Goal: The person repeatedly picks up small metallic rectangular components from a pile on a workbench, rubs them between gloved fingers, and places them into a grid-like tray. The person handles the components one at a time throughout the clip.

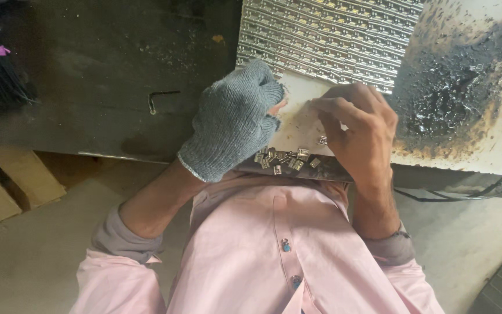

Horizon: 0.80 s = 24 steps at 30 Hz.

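Working over a pale board (pixel 297 125) at the near edge of a dark, stained workbench (pixel 100 75), the person handles small stamped metal clips (pixel 286 159), a loose heap of which lies on the board's near edge just above the pink shirt (pixel 274 256). Beyond the board, many more of the same clips lie packed in neat rows on a tray (pixel 326 35). The clips look light, stiff and hard, probably sharp-edged and slick, so each is best pinched by its flat sides between thumb and fingertip. The left hand (pixel 233 119), in a grey knit glove with cut-off fingertips, is curled into a loose fist on the board's left side; whether it encloses a clip cannot be told. The bare right hand (pixel 358 131) arches over the board, wrist raised, fingertips pressed down together at the board's middle, apparently nipping one small piece, though the piece itself is hidden.
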Available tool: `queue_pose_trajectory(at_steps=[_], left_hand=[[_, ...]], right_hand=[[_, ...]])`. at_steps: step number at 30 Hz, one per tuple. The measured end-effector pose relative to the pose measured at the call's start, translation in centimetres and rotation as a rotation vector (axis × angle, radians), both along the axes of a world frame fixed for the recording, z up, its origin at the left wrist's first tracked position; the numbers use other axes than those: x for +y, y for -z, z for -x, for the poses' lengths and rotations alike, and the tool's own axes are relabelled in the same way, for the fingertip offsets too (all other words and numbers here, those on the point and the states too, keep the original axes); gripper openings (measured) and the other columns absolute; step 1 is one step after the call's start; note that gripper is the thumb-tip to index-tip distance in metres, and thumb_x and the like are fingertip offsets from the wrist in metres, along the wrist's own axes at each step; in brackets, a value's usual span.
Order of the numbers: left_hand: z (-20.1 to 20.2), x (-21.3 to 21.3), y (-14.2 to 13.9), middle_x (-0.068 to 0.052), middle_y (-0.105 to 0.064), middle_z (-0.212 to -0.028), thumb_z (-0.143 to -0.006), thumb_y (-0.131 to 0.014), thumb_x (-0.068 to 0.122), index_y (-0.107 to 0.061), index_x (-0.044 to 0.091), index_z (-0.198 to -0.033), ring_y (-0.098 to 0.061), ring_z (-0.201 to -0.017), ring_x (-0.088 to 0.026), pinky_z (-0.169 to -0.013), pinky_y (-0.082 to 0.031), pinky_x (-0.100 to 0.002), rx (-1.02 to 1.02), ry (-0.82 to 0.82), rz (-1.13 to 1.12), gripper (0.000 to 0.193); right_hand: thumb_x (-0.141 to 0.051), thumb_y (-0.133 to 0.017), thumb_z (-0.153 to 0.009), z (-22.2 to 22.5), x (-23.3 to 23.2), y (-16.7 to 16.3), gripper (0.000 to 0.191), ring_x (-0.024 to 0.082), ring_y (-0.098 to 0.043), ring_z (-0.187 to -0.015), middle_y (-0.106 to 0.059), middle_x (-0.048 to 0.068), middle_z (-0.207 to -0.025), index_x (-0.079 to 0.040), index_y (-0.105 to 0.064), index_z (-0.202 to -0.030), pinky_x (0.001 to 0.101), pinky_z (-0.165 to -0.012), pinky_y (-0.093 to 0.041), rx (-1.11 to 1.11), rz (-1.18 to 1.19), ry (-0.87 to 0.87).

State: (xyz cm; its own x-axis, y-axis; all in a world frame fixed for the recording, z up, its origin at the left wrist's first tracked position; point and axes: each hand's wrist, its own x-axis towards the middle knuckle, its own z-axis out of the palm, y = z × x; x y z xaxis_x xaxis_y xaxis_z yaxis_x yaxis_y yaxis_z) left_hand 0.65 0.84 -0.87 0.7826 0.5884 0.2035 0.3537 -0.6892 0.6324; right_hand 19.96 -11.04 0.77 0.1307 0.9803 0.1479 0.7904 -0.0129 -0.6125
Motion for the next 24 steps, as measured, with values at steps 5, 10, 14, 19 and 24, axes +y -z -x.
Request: queue_pose_trajectory(at_steps=[5, 10, 14, 19, 24], left_hand=[[-0.5, -0.5, 0.9, -0.012, -0.064, -0.101, -0.077, -0.081, 0.013, -0.07, 0.006, -0.108, -0.069, -0.086, -0.03, -0.071, -0.057, -0.042, -0.07, 0.017, -0.008, 0.033], [-0.6, -0.3, 1.4, -0.011, -0.064, -0.095, -0.099, -0.082, 0.023, -0.07, 0.008, -0.102, -0.069, -0.083, -0.03, -0.071, -0.055, -0.043, 0.011, -0.042, -0.011, 0.02], [0.7, 0.5, 1.3, -0.009, -0.065, -0.099, -0.09, -0.079, 0.013, -0.069, 0.007, -0.104, -0.069, -0.085, -0.029, -0.074, -0.057, -0.041, -0.133, 0.02, 0.073, 0.018], [0.4, 0.1, 1.9, -0.011, -0.062, -0.096, -0.076, -0.081, 0.012, -0.07, 0.005, -0.102, -0.068, -0.085, -0.032, -0.072, -0.057, -0.044, -0.053, 0.111, -0.064, 0.029], [-0.8, -0.3, 1.9, -0.011, -0.062, -0.103, -0.085, -0.083, 0.013, -0.068, 0.006, -0.108, -0.069, -0.086, -0.028, -0.074, -0.058, -0.039, -0.109, -0.057, -0.022, 0.029]], right_hand=[[0.005, -0.08, -0.084, 0.5, -0.6, 0.3, 0.026, 0.026, -0.066, -0.095, -0.07, 0.006, -0.104, -0.008, -0.078, -0.106, 0.0383, -0.083, -0.053, -0.048, -0.027, -0.027], [0.006, -0.075, -0.089, 1.1, -0.6, 0.2, 0.023, 0.024, -0.067, -0.095, -0.069, 0.008, -0.106, -0.005, -0.075, -0.108, 0.0312, -0.077, -0.057, 0.068, 0.049, 0.052], [0.004, -0.076, -0.09, 0.9, -0.8, 0.3, 0.025, 0.022, -0.069, -0.092, -0.07, 0.007, -0.106, -0.007, -0.076, -0.113, 0.033, -0.078, -0.056, 0.093, 0.055, 0.078], [0.002, -0.079, -0.092, 1.4, -0.2, 1.1, 0.024, 0.023, -0.067, -0.095, -0.07, 0.006, -0.104, -0.009, -0.078, -0.114, 0.037, -0.084, -0.053, -0.049, -0.048, 0.052], [0.001, -0.079, -0.094, 2.4, 1.4, 1.9, 0.024, 0.02, -0.067, -0.092, -0.071, 0.007, -0.105, -0.007, -0.076, -0.117, 0.0352, -0.081, -0.053, -0.077, -0.122, 0.113]])
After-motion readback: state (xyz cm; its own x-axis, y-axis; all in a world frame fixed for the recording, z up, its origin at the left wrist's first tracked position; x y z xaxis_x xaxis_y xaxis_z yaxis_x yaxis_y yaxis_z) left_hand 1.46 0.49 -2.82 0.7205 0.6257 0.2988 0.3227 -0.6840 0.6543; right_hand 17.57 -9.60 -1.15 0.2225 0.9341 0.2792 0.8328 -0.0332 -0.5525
